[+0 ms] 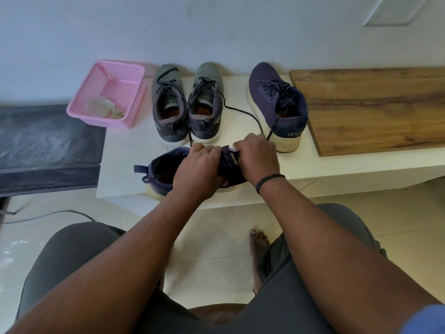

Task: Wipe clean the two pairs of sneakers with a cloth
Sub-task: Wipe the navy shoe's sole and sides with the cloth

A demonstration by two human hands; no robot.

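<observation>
A navy sneaker [161,172] lies sideways at the front of the white ledge [125,165], heel to the left. My left hand [197,169] grips its upper around the tongue. My right hand [257,157] rests over the toe part, and a bit of white cloth [232,147] shows at its fingertips. The other navy sneaker [277,104] stands upright at the back right. A grey pair stands against the wall: one sneaker [168,104] on the left, the other [207,102] beside it. A crumpled cloth [104,107] lies in the pink basket [134,92].
A wooden board [375,109] covers the ledge's right part. A dark dusty surface [48,145] adjoins the ledge on the left. A long black lace [245,114] trails from the grey pair across the ledge. My knees and a bare foot [258,247] are below, above a tiled floor.
</observation>
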